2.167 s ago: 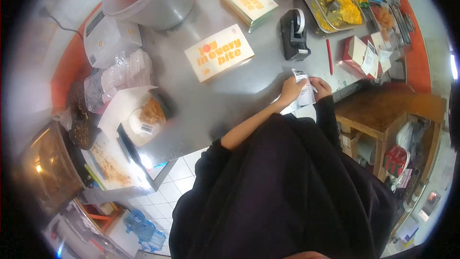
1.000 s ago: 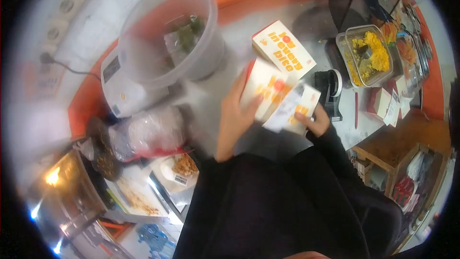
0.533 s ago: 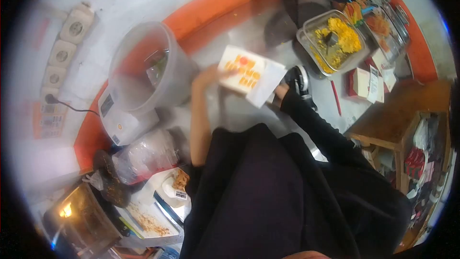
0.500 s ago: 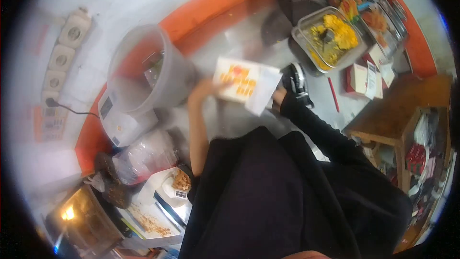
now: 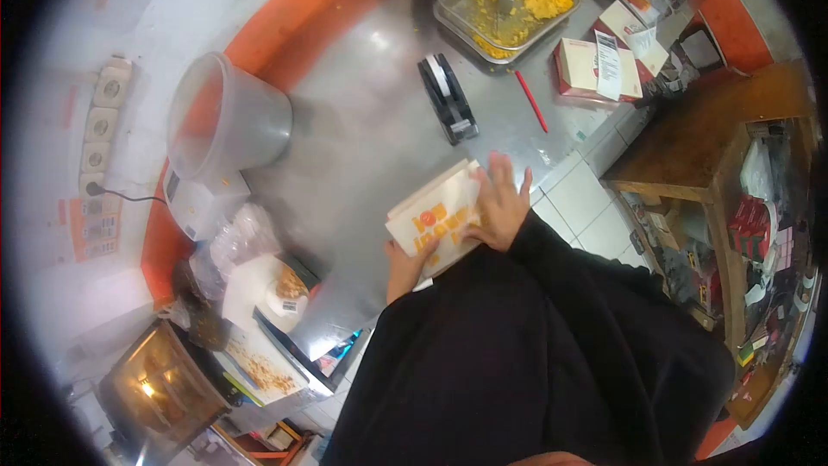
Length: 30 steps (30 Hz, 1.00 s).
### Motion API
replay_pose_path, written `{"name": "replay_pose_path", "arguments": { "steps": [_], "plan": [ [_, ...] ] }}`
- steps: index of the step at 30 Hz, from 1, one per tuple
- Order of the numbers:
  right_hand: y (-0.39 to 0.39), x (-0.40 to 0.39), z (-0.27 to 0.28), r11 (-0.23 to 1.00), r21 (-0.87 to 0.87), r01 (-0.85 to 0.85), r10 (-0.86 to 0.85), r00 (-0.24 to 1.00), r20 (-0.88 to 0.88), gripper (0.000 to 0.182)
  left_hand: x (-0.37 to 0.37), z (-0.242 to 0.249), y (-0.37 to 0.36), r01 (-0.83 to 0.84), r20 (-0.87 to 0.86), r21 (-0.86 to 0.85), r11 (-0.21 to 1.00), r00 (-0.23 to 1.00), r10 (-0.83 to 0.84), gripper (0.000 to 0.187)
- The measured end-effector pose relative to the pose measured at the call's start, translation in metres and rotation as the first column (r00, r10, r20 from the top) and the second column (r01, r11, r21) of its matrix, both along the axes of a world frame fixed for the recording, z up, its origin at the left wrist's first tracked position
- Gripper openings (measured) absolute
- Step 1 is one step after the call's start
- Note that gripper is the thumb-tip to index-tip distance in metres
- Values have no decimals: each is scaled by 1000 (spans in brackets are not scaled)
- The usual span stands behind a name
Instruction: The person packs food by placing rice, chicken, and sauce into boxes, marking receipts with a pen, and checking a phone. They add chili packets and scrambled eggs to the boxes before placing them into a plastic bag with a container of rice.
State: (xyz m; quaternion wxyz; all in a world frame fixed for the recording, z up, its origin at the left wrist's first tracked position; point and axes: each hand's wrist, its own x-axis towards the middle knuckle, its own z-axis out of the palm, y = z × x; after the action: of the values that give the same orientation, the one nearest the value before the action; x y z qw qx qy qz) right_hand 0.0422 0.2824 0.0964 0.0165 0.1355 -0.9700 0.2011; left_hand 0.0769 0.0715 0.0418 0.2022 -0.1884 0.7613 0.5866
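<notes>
A cream-white paper bag [image 5: 431,223] with orange lettering lies close to my body, at the near edge of the steel counter. My left hand [image 5: 405,269] grips its lower left side, thumb on the printed face and the other fingers mostly hidden. Over the right end rests my right hand [image 5: 502,207], fingers stretched and spread, thumb across the print. Just beyond the bag stands a black tape dispenser [image 5: 448,99] with a white roll. A red pen [image 5: 532,102] lies to its right.
At the back, a glass tray [image 5: 448,13] holds crumbled yellow food. Cream-and-red boxes [image 5: 580,67] with labels sit right of it. A translucent bucket [image 5: 259,116] stands on the left, near a white tray of brown crumbs [image 5: 259,367]. A wooden shelf [image 5: 690,134] is at the right.
The bag has come nearer my body and turned, its print now tilted. My right hand has moved from behind its edge to spread over its face. The view has shifted, uncovering the tape dispenser.
</notes>
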Motion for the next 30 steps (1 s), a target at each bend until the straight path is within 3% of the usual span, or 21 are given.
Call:
{"name": "replay_pose_path", "arguments": {
  "steps": [1, 3, 5, 7, 9, 11, 12, 13, 14, 15, 16, 17, 18, 20, 21, 23, 26, 27, 28, 29, 30],
  "plan": [
    [2, 0, 1, 1000, 2, -7, 7, 1000, 11, 89, -2, 4, 12, 31, -40, -83, 996, 999, -35, 65],
    [1, -6, 3, 955, 126, -269, 273, 962, -12, 80, -6, 9, 26, 54, -46, -150, 987, 997, -61, 58],
    [2, -12, 4, 953, 126, -276, 277, 961, 16, 69, -7, 21, 37, 67, -45, -218, 974, 996, -78, 51],
    [11, -19, 5, 911, 25, -412, 413, 910, -41, 69, -10, 38, 44, -92, 42, 223, 971, 996, 84, 41],
    [32, -22, 11, 927, -82, -366, 367, 930, 2, 70, -3, 32, 52, -149, -32, 278, 949, 986, 164, 39],
    [59, -22, 6, 975, -177, 132, -124, 991, 57, 72, 3, 15, 55, -168, 10, 298, 940, 985, 173, 42],
    [72, -19, -1, 978, -176, 114, -104, 992, 65, 72, 7, 15, 62, -189, 18, 297, 936, 981, 192, 42],
    [85, -17, -12, 855, -491, 169, 14, 937, 348, 72, 6, 14, 72, -114, 18, 296, 948, 993, 114, 43],
    [98, -19, -23, 637, -709, 302, 226, 806, 546, 72, 3, 14, 82, -44, 12, 292, 955, 999, 43, 45],
    [113, -18, -32, 719, -635, 281, 138, 838, 527, 71, 0, 15, 96, -54, 17, 290, 956, 999, 51, 47],
    [130, -24, -30, 752, -587, 299, 166, 777, 607, 67, -7, 10, 112, -45, -36, 304, 952, 998, 58, 51],
    [146, -28, -37, 647, -683, 340, 229, 767, 599, 57, -12, 6, 129, -35, -88, 318, 947, 994, 66, 54],
    [164, -36, -46, 625, -701, 344, 246, 766, 594, 47, -17, 1, 146, -23, -140, 332, 943, 987, 74, 58],
    [194, -61, -52, 689, -645, 329, 203, 768, 608, 43, -37, -21, 176, -99, -530, -34, 995, 845, 66, 59],
    [198, -73, -33, 822, -494, 283, 92, 790, 606, 41, -45, -29, 191, -275, -631, -249, 929, 773, 60, 62],
    [218, -96, -38, 865, -495, 81, 178, 873, 454, 40, -53, 2, 181, -188, -229, 254, 949, 941, 248, 48],
    [218, -104, -33, 868, -491, 74, 85, 952, 294, 62, -33, -21, 123, -399, -299, 247, 883, 835, 461, 34],
    [222, -109, -39, 891, -450, 58, 67, 964, 258, 67, -15, 4, 88, -574, -442, -61, 816, 749, 494, 28],
    [210, -104, -28, 941, -339, -17, 38, 998, 56, 66, 3, 5, 45, -657, -474, -407, 634, 745, 469, 26],
    [195, -96, -18, 974, -218, -64, 31, 988, -155, 65, 23, -5, -4, -829, -543, -459, 320, 547, 638, 23],
    [181, -85, 1, 972, -220, -81, 45, 985, -164, 65, 48, 5, -50, -980, -785, -179, 92, 198, 587, 19]
  ]
}}
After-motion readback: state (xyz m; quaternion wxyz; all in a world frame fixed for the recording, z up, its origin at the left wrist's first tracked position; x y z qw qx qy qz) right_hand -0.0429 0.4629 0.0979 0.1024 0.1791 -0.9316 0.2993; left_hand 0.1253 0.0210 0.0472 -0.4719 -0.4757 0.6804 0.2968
